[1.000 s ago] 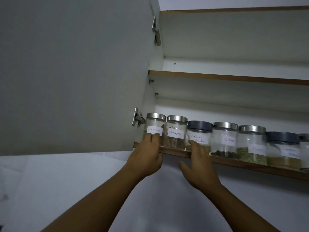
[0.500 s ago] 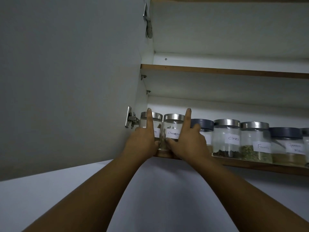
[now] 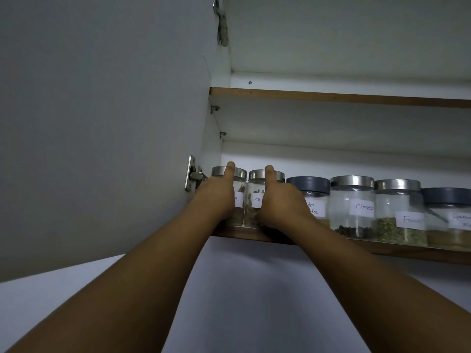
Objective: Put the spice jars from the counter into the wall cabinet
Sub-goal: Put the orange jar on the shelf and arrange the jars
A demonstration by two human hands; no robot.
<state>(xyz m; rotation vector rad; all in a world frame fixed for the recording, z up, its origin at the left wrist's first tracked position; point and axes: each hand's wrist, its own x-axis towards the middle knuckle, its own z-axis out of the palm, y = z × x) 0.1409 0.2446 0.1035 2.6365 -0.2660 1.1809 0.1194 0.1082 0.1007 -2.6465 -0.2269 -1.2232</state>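
Both my hands are up at the 9 o'clock end of the shelf (image 3: pixel 382 248) in the cabinet (image 3: pixel 331 159), where the jars stand in one row, touching or nearly so. My left hand (image 3: pixel 216 200) lies on the front of the first jar (image 3: pixel 239 189) and my right hand (image 3: pixel 280 203) on the second jar (image 3: pixel 256 184). One of my fingers (image 3: pixel 230 169) on each hand reaches straight up to the steel lid. The rest are hidden behind the backs of my hands, so I cannot tell whether they curl round the glass.

Toward 3 o'clock come a third jar (image 3: pixel 308 184) with a grey lid, just beside my right hand, then the Cloves jar (image 3: pixel 351 207), a fifth jar (image 3: pixel 398 212) of green seed and a last jar (image 3: pixel 448 215), grey-lidded and cut by the frame edge. My hands cover most of the first three labels. The fifth and last labels are too blurred to read.

At 9 o'clock the open door (image 3: pixel 102 123) hangs on a steel hinge (image 3: pixel 193 175), just beside my left hand. At 12 o'clock is an upper shelf (image 3: pixel 331 96). A pale wall (image 3: pixel 254 289) fills the view at 6 o'clock, in dim light.
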